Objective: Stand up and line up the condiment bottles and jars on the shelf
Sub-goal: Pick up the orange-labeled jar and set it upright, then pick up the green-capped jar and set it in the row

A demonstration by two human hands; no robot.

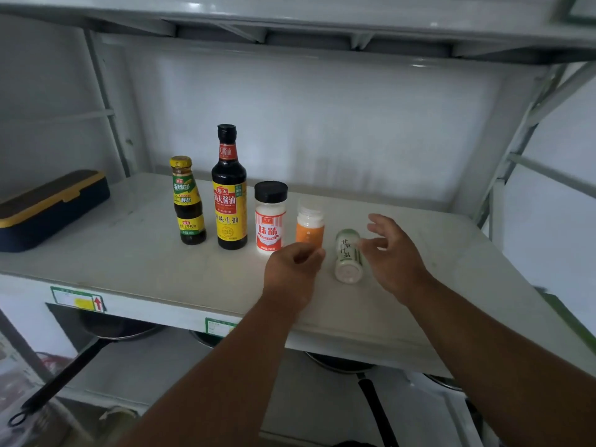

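On the white shelf board (135, 259) several condiments stand upright in a row: a yellow-capped dark sauce bottle (188, 201), a tall soy sauce bottle (229, 191), a black-capped white jar (270, 217) and a small orange jar (309, 225). A green-and-white jar (347, 257) lies on its side to their right, its base towards me. My left hand (292, 271) hovers just in front of the orange jar, fingers curled, holding nothing. My right hand (392, 253) is open with fingers spread, close to the right side of the lying jar.
A dark blue box with a yellow-trimmed lid (48, 209) lies at the shelf's left end. Metal uprights (106, 101) and braces frame the sides, and another shelf runs overhead. Pans with long black handles (61, 379) rest on the level below.
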